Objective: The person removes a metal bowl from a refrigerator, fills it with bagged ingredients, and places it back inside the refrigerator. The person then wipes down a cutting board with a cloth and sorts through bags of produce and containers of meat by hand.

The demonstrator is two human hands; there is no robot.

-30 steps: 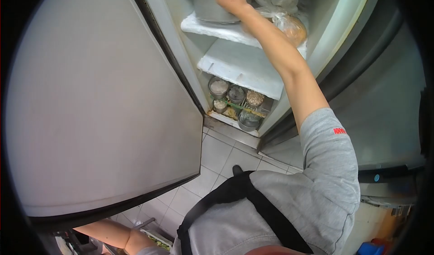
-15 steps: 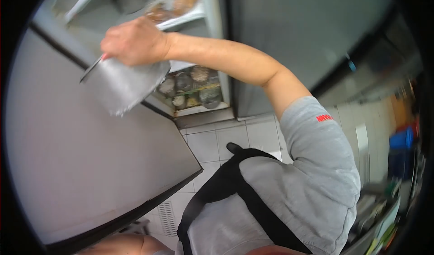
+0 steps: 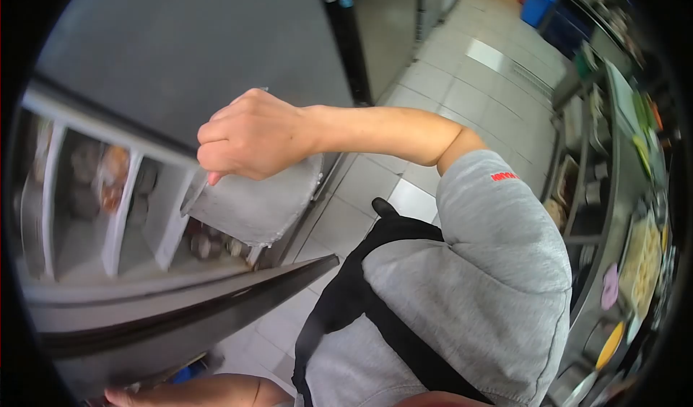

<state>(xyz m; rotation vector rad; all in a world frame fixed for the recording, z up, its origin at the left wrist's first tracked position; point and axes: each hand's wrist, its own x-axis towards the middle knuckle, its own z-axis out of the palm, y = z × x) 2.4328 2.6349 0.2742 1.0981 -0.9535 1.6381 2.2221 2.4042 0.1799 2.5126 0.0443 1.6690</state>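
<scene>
My right hand (image 3: 249,136) is closed on the upper edge of a grey, metal-looking container (image 3: 260,201) with a white crust along its lower rim. It hangs in front of the open fridge, and its contents are hidden. At the bottom left my left hand (image 3: 119,396) is near the lower end of the fridge door (image 3: 216,299); its fingers are mostly out of frame. Behind the container are the white fridge shelves (image 3: 119,223), with a bag of brownish food (image 3: 114,165) and several small jars (image 3: 206,247) on them.
A large grey door panel (image 3: 195,39) stands beyond my right hand. White floor tiles (image 3: 346,212) run away along the aisle. On the right is a metal counter (image 3: 588,262) with trays, a purple cloth (image 3: 611,286) and a yellow-handled utensil (image 3: 610,343). A blue bin (image 3: 538,2) stands far back.
My right hand has drawn the container away from the fridge, nearer my body. The fridge door has swung inward to a narrower angle. My view has turned right, bringing the counter in.
</scene>
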